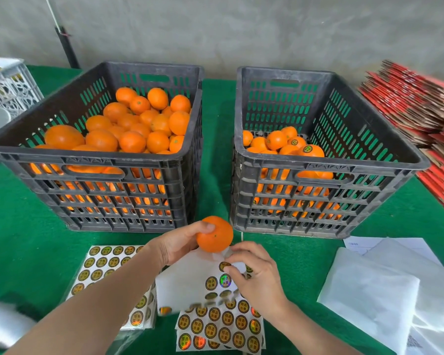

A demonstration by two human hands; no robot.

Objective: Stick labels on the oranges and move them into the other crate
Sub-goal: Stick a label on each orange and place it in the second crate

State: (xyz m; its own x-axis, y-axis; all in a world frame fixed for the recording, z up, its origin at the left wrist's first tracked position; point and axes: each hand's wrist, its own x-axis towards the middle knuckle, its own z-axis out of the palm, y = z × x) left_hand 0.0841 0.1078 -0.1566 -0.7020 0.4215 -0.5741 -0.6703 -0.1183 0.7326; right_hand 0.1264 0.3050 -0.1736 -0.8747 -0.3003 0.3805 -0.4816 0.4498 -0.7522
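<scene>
My left hand (177, 245) holds one orange (215, 238) above the green table, just in front of the gap between the two black crates. My right hand (254, 272) rests on a sheet of round gold labels (215, 283), its fingertips pinched at a label near the sheet's top edge. The left crate (95, 160) is heaped with unlabelled oranges (139, 124). The right crate (326, 165) holds a lower layer of oranges (285, 144), some showing round labels.
More label sheets lie at the left (105, 262) and near the front edge (221, 329). White backing papers (374, 285) spread at the right. A stack of red flat cartons (418, 103) sits far right, and a white crate (8, 88) far left.
</scene>
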